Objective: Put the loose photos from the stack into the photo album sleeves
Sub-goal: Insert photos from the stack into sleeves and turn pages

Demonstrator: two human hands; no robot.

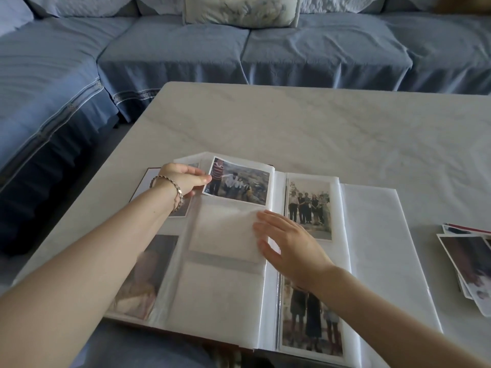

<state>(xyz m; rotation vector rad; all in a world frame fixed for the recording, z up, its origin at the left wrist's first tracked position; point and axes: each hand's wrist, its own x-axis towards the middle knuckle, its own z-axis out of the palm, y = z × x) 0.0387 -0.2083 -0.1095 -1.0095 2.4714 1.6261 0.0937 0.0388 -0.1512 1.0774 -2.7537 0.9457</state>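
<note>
Subject: a large open photo album with translucent white sleeve pages (372,235). It lies flat on the pale grey marble-patterned surface (318,128), close to the near edge.

The left hand (186,179) pinches the left edge of a white-bordered colour photograph of a group outdoors (239,183) between thumb and fingers. The photograph sits over the top pocket of the left page, slightly tilted, with its right edge near the spine. Whether any part is inside the pocket cannot be told.

The right hand (288,247) grasps nothing. Its fingers are straight and spread, resting flat on the empty middle sleeve (225,232) of the same page, with the palm across the spine.

A silver chain bracelet (177,193) circles the left wrist. Filled pockets show on the right page: a faded group portrait (309,208) at the top and another below, partly under the right forearm.

The stack of loose white-bordered photographs (467,264) lies fanned on the surface, well apart from the album on its right, at the frame's edge.

Beyond the surface stands a blue fabric-covered sofa (186,49) with a pale patterned cushion (241,9).
</note>
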